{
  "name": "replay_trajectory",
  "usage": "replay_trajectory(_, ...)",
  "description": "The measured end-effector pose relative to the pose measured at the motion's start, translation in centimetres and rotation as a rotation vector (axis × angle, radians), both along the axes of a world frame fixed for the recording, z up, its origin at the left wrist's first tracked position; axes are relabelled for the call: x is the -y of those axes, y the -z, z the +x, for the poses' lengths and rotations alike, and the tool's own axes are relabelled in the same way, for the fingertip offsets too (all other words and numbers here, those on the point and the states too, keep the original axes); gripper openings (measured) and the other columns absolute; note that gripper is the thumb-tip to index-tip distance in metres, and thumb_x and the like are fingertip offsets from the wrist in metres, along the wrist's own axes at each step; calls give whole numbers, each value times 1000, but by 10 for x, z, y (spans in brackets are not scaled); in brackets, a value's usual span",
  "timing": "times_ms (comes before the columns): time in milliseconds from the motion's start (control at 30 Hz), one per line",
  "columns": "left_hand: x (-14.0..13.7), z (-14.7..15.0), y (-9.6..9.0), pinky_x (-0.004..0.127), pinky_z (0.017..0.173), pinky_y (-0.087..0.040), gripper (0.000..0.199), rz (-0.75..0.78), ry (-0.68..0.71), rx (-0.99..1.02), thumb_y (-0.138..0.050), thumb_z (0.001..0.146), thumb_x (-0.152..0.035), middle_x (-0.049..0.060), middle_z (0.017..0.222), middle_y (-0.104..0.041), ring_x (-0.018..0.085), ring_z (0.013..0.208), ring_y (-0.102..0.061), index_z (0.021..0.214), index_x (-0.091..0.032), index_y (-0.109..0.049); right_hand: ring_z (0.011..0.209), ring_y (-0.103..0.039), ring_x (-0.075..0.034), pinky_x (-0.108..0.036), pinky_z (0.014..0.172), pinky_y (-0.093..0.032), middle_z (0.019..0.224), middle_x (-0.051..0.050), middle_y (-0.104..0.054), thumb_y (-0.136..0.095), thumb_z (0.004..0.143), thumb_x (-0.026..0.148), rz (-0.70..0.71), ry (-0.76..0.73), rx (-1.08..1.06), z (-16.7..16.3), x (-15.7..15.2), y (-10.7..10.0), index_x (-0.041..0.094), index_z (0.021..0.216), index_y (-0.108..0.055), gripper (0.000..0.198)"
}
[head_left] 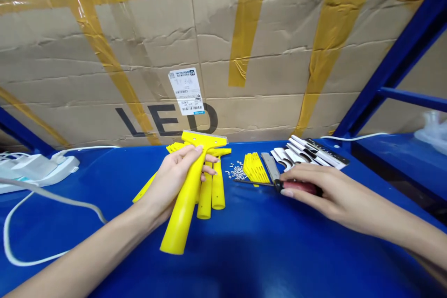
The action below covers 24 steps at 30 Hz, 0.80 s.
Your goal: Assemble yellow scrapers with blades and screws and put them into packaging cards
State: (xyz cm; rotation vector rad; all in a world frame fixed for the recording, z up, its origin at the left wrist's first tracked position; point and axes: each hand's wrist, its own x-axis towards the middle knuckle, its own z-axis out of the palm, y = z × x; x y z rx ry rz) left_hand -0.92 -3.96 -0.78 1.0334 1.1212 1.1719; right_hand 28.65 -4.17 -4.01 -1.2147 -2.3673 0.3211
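Note:
My left hand (176, 174) grips a yellow scraper (188, 195) near its neck, its wide head with a metal edge pointing away from me. Behind it, several more yellow scraper handles (218, 186) lie on the blue table. In my right hand (324, 188) is a screwdriver (302, 187) with a red and black handle, its shaft pointing left. The shaft's tip lies close to a small pile of screws (238, 171). Just beyond the shaft are a stack of yellow slotted plates (256, 167) and a grey metal strip (270, 165).
Silvery curved parts and a black-and-white strip (328, 152) lie at the back right. A white power strip (42, 172) with cables stands at the left. A large taped cardboard box (216, 46) rises behind the blue table (251, 251). Blue frame posts (387, 60) flank it.

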Motion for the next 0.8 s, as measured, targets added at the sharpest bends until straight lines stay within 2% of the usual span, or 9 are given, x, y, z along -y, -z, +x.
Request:
replay_trajectory(133,1,0,0,12,53,-48,26,10,46,-17,-63,95,-33,3,67,-67,6,55,-56,88,-10,-71,92,-65,-21,-35,80,-53,103,-7,-68,-52,99,47,-122,-82,105,2,-2,4,24,104,-70,29)
replay_trajectory(367,8,5,2,16,59,-50,25,-18,50,2,-61,96,-34,4,70,-68,9,62,-59,95,-10,-67,92,-67,-22,-38,81,-54,101,-7,-68,-52,99,44,-121,-178,148,-1,-5,16,25,107,-71,28)
replay_trajectory(600,19,2,9,19,60,-51,18,47,60,68,-62,96,-33,10,106,-75,9,69,-66,96,-15,-59,84,-70,-23,-39,73,-58,97,-8,-70,-55,97,41,-45,-207,122,-4,-7,25,26,106,-75,26)
replay_trajectory(800,25,1,12,23,64,-52,22,27,82,52,-68,92,-35,12,104,-75,12,71,-68,93,-15,-58,83,-71,-25,-42,72,-59,98,-9,-71,-56,95,45,-19,-175,121,-4,-8,29,26,103,-75,28)
